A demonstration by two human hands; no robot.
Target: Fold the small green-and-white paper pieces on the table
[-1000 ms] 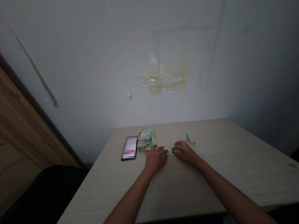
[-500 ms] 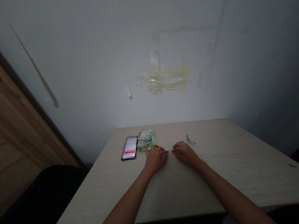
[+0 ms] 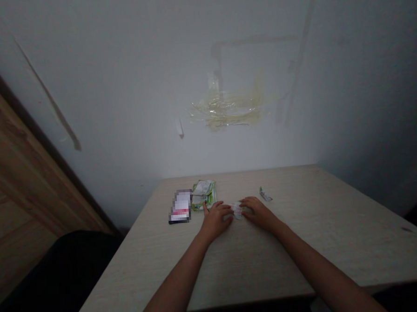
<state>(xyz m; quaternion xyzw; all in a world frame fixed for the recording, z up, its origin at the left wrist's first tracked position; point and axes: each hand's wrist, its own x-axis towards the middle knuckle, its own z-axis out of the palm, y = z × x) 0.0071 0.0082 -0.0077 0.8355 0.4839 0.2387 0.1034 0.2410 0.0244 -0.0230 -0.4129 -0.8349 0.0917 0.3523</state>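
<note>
Between my two hands a small white printed packet [image 3: 237, 211] lies on the table, with rows of reddish and grey print on it. My left hand [image 3: 217, 220] grips its left edge with bent fingers, the index finger or thumb side raised near the pile of packets. At the right edge, my right hand [image 3: 259, 213] has its fingers closed on the packet, thumb below and fingertips above. Both hands rest low at the tabletop. The fingers cover the packet's two ends.
Left of my hands lie a stack of green-and-white packets [image 3: 203, 189] and a phone [image 3: 180, 206] with a blurred-out screen. A crumpled green-and-white wrapper strip [image 3: 265, 194] lies beyond my right hand. The pale wooden table [image 3: 249, 261] meets a wall at its far edge.
The packet between my hands was crumpled and is now flatter, showing more of its printed face. My hands have shifted only slightly.
</note>
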